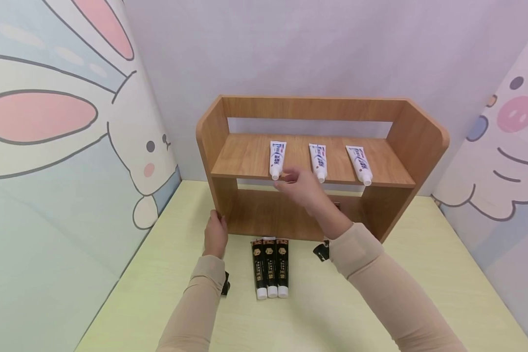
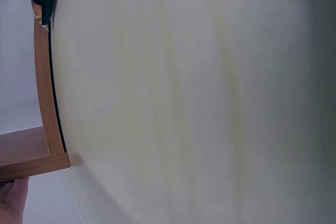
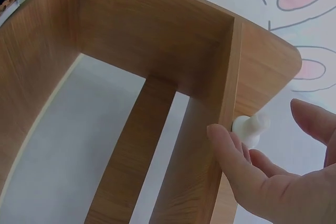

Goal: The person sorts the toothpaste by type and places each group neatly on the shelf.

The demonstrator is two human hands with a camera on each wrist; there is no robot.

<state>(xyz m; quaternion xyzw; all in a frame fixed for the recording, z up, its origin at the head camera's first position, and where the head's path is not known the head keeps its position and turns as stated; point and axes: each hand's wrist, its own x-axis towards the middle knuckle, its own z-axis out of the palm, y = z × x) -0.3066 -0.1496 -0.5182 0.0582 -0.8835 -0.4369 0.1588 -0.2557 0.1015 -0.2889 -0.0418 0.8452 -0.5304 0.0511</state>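
Note:
Three white toothpaste tubes lie on the upper board of a wooden desktop shelf (image 1: 312,108), caps toward the front: a left tube (image 1: 277,159), a middle tube (image 1: 319,161) and a right tube (image 1: 359,164). My right hand (image 1: 302,188) is just in front of the left tube. In the right wrist view its thumb and fingers (image 3: 228,153) are spread around the white cap (image 3: 247,129), with a gap at the thumb. Low on the shelf's left side panel, my left hand (image 1: 215,234) grips the front edge. Its view shows only part of that hand (image 2: 13,200).
Three black toothpaste tubes (image 1: 270,269) with white caps lie side by side on the pale yellow table (image 1: 334,313), before the shelf. Dark straps hang near both wrists. Cartoon-printed panels (image 1: 48,205) stand left and right, and a pale wall (image 1: 290,49) is behind.

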